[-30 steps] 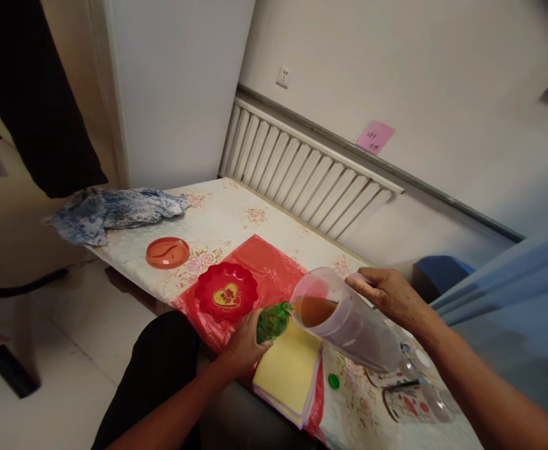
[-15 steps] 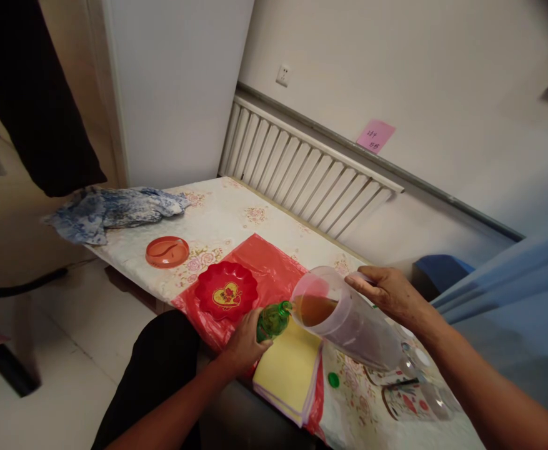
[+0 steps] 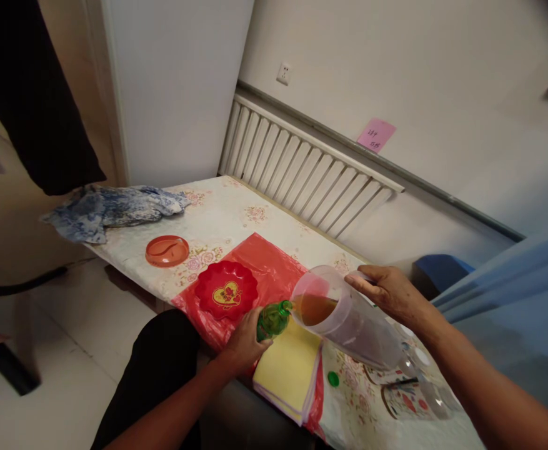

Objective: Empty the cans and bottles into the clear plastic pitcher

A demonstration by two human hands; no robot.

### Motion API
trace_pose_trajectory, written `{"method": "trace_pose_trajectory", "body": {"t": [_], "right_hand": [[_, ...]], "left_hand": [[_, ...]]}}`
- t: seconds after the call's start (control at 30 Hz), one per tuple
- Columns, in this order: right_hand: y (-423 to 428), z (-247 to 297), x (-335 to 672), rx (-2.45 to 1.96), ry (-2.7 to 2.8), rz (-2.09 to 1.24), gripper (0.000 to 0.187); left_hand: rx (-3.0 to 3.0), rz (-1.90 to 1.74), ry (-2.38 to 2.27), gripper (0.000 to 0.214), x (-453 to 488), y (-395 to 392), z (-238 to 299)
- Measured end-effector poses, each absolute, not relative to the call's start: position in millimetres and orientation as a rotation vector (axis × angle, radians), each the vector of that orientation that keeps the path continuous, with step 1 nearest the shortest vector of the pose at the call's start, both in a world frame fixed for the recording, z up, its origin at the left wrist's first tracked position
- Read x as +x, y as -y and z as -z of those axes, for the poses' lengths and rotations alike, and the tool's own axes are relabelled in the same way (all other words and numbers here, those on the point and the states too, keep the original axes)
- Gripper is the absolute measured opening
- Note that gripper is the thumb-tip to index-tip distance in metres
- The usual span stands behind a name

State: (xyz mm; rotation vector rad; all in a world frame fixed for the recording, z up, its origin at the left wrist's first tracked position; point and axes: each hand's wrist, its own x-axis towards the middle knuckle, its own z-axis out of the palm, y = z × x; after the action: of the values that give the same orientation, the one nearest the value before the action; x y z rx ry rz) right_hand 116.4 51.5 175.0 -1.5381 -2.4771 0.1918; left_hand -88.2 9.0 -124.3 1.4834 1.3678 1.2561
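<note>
My right hand [image 3: 386, 290] is closed round the handle of a clear plastic pitcher [image 3: 362, 331]. The pitcher is tipped to the left, and brown liquid [image 3: 318, 310] lies near its mouth. In my left hand [image 3: 246, 342] is a small green bottle [image 3: 274, 320], its open neck close against the pitcher's rim. A green cap [image 3: 333, 379] rests on the tablecloth below the pitcher. Under the bottle and pitcher lie folded yellow cloths [image 3: 285, 375]. Just left of the bottle, a red scalloped plate [image 3: 227, 290] sits on a red plastic sheet [image 3: 269, 262].
An orange round dish [image 3: 167, 251] and a crumpled blue-and-white cloth [image 3: 124, 209] lie on the flowered tablecloth [image 3: 222, 200]. Clear glassware [image 3: 435, 397] stands at the lower right beside a blue curtain [image 3: 527, 312]. A radiator [image 3: 297, 169] runs along the wall.
</note>
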Motion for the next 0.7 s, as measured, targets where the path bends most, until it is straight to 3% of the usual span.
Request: {"method": "trace_pose_trajectory", "body": {"t": [0.7], "right_hand": [[-52.9,-175.1,115.7,-1.547,2.486,-0.192,0.05]], "left_hand": [[1.547,-1.281,-1.416,0.065,-87.4,-9.3,127.5]]}}
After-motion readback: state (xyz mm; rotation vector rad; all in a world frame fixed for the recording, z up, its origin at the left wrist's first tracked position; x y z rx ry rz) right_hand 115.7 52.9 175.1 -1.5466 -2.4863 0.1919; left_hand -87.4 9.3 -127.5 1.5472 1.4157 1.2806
